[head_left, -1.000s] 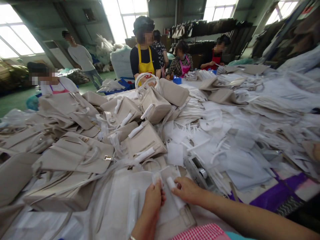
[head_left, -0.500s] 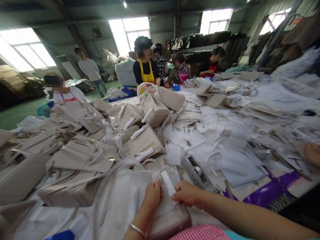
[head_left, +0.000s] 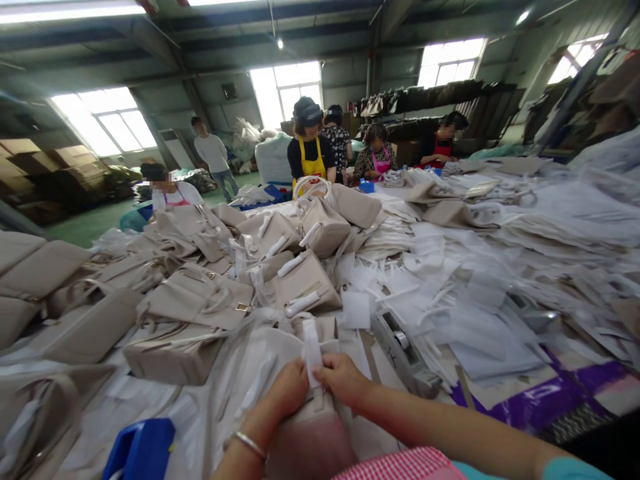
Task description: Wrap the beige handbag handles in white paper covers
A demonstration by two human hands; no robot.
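A white strip of soft wrapping material (head_left: pixel 311 340) stands up between my two hands, over a beige handbag (head_left: pixel 317 437) close to my body. My left hand (head_left: pixel 291 385) is closed at the strip's left edge. From the right, my right hand (head_left: pixel 343 377) pinches the same strip between thumb and fingers. The part of the bag under my hands is partly hidden. Thin translucent white sheeting (head_left: pixel 245 373) covers the bag's left side.
Beige handbags (head_left: pixel 195 297) are heaped on the left. White sheets (head_left: pixel 480 333) cover the right, beside a grey tape dispenser (head_left: pixel 400 350). A blue tape dispenser (head_left: pixel 143 450) lies front left. Several people, one in a yellow apron (head_left: pixel 311 160), are across the table.
The white strip has turned from slanting to nearly upright, and my hands have come closer together around it. The view has shifted left and up, bringing more of the blue dispenser into sight.
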